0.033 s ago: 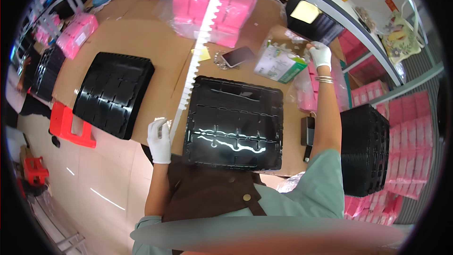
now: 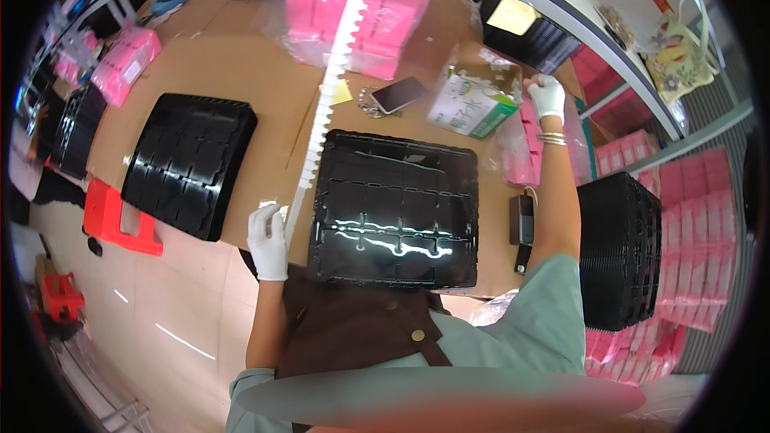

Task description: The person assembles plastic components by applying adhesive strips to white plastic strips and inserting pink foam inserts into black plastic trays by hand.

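Observation:
My left hand [image 2: 267, 242], in a white glove, is at the table's front edge, left of a black plastic tray [image 2: 393, 208]. Its fingers are curled, with a small shiny patch at their tips that I cannot identify. My right hand [image 2: 548, 98], also gloved, reaches far right beside an open carton [image 2: 472, 108] of white and green card. Those fingers are closed together; whatever they hold, if anything, is too small to make out. The black tray lies flat in front of me, touched by neither hand. A white notched strip [image 2: 329, 96] runs along its left side.
Another black tray [image 2: 189, 164] lies left. A phone [image 2: 399, 96] and yellow paper [image 2: 341, 92] lie beyond the middle tray. Wrapped pink packs [image 2: 353, 20] stand at the back. Stacked black trays [image 2: 618, 252] flank my right arm. A red stool [image 2: 120, 218] stands lower left.
The whole view has shifted very slightly. Both hands and the trays keep their places relative to each other.

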`<state>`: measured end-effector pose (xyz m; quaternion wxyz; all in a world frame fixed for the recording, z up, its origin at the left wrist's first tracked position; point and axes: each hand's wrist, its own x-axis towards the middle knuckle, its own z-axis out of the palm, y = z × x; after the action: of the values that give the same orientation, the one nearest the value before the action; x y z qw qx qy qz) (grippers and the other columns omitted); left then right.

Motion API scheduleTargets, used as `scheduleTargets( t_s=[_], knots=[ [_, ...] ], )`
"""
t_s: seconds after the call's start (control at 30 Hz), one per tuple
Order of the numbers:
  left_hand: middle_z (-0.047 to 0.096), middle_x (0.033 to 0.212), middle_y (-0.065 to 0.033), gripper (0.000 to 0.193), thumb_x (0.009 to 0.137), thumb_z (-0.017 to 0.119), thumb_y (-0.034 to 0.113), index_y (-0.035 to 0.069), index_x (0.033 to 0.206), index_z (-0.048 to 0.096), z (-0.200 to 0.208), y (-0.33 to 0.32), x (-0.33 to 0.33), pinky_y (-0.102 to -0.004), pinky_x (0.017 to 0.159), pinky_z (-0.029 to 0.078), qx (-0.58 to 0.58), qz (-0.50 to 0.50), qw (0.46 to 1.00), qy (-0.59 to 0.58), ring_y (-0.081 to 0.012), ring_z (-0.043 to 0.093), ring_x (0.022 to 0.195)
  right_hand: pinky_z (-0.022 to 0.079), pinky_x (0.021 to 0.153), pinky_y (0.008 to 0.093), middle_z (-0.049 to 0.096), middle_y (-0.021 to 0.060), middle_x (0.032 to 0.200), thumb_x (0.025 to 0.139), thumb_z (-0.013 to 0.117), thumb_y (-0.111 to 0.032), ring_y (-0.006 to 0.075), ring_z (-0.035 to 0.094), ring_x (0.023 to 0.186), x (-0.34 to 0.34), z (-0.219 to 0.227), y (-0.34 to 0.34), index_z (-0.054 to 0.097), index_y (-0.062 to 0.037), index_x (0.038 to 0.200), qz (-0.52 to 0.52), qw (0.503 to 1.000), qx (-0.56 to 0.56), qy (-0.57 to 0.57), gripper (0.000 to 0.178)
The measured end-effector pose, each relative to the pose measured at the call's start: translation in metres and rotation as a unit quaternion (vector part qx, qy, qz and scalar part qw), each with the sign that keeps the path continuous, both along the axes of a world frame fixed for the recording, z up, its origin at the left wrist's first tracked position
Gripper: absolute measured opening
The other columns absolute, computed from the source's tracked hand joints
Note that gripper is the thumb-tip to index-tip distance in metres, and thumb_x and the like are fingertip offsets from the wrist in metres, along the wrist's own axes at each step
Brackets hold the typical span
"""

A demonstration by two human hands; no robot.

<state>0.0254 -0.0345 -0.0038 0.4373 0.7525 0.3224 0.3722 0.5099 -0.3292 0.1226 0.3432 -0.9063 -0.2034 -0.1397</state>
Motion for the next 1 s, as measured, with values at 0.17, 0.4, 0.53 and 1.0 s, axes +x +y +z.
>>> scheduleTargets(
  t_s=[0.17, 0.4, 0.53, 1.0],
  knots=[
    [0.059, 0.096, -0.0113, 0.014, 0.086, 0.053, 0.004, 0.0, 0.096, 0.062, 0.0, -0.004, 0.021, -0.0298, 0.08, 0.045, -0.091, -0.04, 0.995, 0.031, -0.0208, 0.057, 0.089, 0.05, 0.067, 0.0396, 0.062, 0.0209, 0.076, 0.068, 0.059, -0.01, 0.0375, 0.061, 0.073, 0.038, -0.133, -0.149, 0.067, -0.0057, 0.074, -0.13, 0.963, -0.238, 0.006, 0.011],
    [0.06, 0.088, -0.0083, 0.013, 0.086, 0.054, 0.005, -0.001, 0.094, 0.063, 0.011, -0.029, 0.057, -0.0283, 0.076, 0.045, -0.063, -0.113, 0.991, 0.041, -0.0169, 0.056, 0.082, 0.046, 0.067, 0.0334, 0.063, 0.014, 0.075, 0.075, 0.056, -0.005, 0.0232, 0.059, 0.069, -0.017, -0.167, -0.157, 0.063, -0.002, 0.081, -0.129, 0.981, -0.08, 0.119, 0.009],
    [0.061, 0.084, -0.0081, 0.023, 0.092, 0.047, 0.012, -0.002, 0.106, 0.058, 0.009, -0.043, 0.071, -0.0231, 0.055, 0.045, -0.301, -0.199, 0.932, 0.026, -0.0109, 0.054, 0.059, 0.04, 0.06, 0.0288, 0.05, 0.0033, 0.065, 0.083, 0.057, -0.012, 0.0118, 0.045, 0.063, 0.008, -0.148, -0.181, 0.056, -0.0026, 0.079, -0.118, 0.98, 0.144, 0.073, 0.01],
    [0.061, 0.103, -0.0138, 0.036, 0.085, 0.06, 0.02, -0.001, 0.112, 0.051, 0.036, -0.108, 0.165, -0.0399, 0.081, 0.052, -0.607, -0.282, 0.743, 0.013, -0.027, 0.062, 0.09, 0.049, 0.07, 0.0404, 0.063, 0.0159, 0.082, 0.079, 0.058, -0.013, 0.0328, 0.062, 0.08, -0.254, -0.073, 0.011, 0.056, -0.0032, 0.092, 0.33, 0.924, -0.079, 0.178, 0.016]
  ],
)
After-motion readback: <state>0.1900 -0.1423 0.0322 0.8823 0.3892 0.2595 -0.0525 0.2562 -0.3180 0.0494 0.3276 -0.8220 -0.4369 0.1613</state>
